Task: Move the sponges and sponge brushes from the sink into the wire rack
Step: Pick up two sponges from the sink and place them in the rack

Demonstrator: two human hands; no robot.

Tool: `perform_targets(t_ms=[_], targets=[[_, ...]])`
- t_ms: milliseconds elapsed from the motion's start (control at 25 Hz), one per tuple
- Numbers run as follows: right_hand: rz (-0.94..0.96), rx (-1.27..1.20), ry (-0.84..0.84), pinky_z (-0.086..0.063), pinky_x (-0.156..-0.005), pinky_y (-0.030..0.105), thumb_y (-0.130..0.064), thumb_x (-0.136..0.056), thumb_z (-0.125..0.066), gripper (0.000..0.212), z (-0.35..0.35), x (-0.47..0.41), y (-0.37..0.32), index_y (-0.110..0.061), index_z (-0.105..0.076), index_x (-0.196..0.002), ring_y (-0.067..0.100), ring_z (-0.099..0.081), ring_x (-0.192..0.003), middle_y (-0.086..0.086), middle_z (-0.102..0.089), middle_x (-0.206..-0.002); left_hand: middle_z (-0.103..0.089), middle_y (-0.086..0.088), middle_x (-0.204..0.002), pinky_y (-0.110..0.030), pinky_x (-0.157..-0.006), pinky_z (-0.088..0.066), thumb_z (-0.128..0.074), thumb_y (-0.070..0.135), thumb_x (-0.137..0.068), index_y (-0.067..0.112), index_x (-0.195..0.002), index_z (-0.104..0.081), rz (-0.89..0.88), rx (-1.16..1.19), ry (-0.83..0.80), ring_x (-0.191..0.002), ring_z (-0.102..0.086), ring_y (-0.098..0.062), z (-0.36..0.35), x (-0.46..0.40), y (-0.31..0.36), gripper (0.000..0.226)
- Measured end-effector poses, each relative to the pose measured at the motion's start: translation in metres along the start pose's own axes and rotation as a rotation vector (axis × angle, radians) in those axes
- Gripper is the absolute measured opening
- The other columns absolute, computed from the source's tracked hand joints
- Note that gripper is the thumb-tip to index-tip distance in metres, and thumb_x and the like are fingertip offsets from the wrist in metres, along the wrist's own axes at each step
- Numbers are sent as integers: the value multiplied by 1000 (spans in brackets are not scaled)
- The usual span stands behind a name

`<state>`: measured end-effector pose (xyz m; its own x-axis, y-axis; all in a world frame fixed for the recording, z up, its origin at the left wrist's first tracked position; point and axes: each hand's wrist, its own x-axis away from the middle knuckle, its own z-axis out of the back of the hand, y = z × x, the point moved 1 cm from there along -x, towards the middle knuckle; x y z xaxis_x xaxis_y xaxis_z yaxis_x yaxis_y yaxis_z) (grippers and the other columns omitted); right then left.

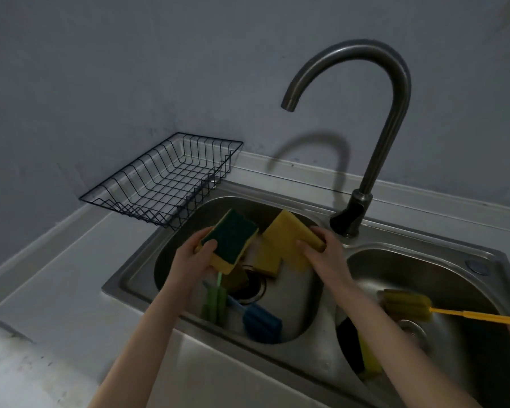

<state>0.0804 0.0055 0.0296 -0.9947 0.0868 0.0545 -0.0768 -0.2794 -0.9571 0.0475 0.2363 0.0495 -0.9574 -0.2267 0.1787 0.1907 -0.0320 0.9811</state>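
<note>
My left hand [196,256] holds a yellow sponge with a dark green scouring face [229,240] above the left basin of the steel sink [136,269]. My right hand [321,251] grips a plain yellow sponge [289,234] over the same basin. The black wire rack [165,181] stands on the counter at the back left, with nothing in it. Below my hands lie another yellow sponge [267,260], a green sponge brush [217,304] and a blue sponge brush [261,322]. In the right basin lie a yellow sponge brush [407,307] and a yellow-and-black sponge [362,348].
A tall curved faucet [374,142] rises behind the divider between the basins, its spout over the left one. Grey walls meet in a corner behind the rack. The white counter [56,290] runs along the left of the sink.
</note>
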Motion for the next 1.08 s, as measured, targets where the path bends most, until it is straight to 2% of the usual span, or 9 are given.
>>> perform_targets(t_ms=[80, 200, 280, 360, 480, 600, 800, 1000, 1080], targets=[[26, 0, 27, -46, -82, 30, -23, -82, -62, 48, -23, -11, -12, -15, -44, -126, 18, -50, -103, -1, -48, -109, -60, 1, -84, -18, -55, -55, -48, 16, -90, 27, -108, -55, -28, 20, -5, -76, -61, -10, 22, -21, 8, 22], [41, 3, 81, -42, -65, 16, -21, -83, -62, 43, -55, -22, -29, -16, -46, -123, 10, -51, -90, -2, -50, -106, -59, 3, -94, -20, -61, -54, -46, 17, -91, 24, -113, -54, -38, 23, -75, -86, -61, -11, 56, -53, 21, 24], [40, 11, 119, -46, -69, 19, -22, -82, -63, 43, -75, -29, -41, -18, -47, -121, 9, -51, -88, -2, -50, -106, -59, 5, -95, -17, -57, -54, -44, 15, -91, 21, -114, -54, -72, 5, -119, -85, -60, -7, 76, -73, 29, 25], [32, 10, 181, -49, -82, 32, -22, -80, -65, 44, -91, -37, -54, -16, -48, -120, 15, -51, -97, -2, -50, -107, -58, 6, -94, -13, -51, -53, -44, 15, -92, 22, -111, -53, -102, -15, -124, -82, -57, -4, 93, -89, 37, 22], [19, 17, 207, -48, -93, 42, -24, -81, -64, 45, -118, -47, -73, -16, -47, -122, 17, -49, -103, -2, -49, -109, -58, -2, -103, -22, -62, -52, -44, 20, -92, 26, -109, -53, -99, -53, -125, -88, -57, -12, 124, -115, 45, 20], [26, 37, 217, -45, -89, 34, -26, -82, -63, 46, -139, -54, -87, -18, -46, -124, 15, -47, -103, -4, -47, -110, -57, -8, -114, -26, -68, -50, -43, 21, -93, 22, -113, -54, -70, -36, -134, -101, -56, -22, 148, -140, 50, 23], [39, 30, 187, -41, -79, 31, -28, -83, -60, 47, -159, -72, -106, -18, -42, -126, 14, -44, -102, -3, -43, -111, -54, -11, -126, -30, -74, -50, -43, 21, -93, 16, -123, -49, -38, -3, -125, -112, -53, -25, 169, -181, 55, 31], [51, 71, 164, -44, -70, 23, -28, -84, -59, 48, -166, -104, -114, -17, -41, -127, 16, -44, -103, -2, -42, -113, -50, -10, -128, -29, -71, -50, -43, 20, -93, 15, -126, -47, 8, 14, -106, -103, -54, -20, 169, -220, 54, 33], [38, 69, 153, -46, -70, 25, -29, -84, -59, 48, -168, -118, -115, -18, -41, -127, 16, -45, -103, -2, -42, -113, -49, -11, -129, -29, -69, -50, -44, 19, -93, 14, -126, -46, 41, 44, -99, -101, -54, -20, 166, -234, 53, 34]])
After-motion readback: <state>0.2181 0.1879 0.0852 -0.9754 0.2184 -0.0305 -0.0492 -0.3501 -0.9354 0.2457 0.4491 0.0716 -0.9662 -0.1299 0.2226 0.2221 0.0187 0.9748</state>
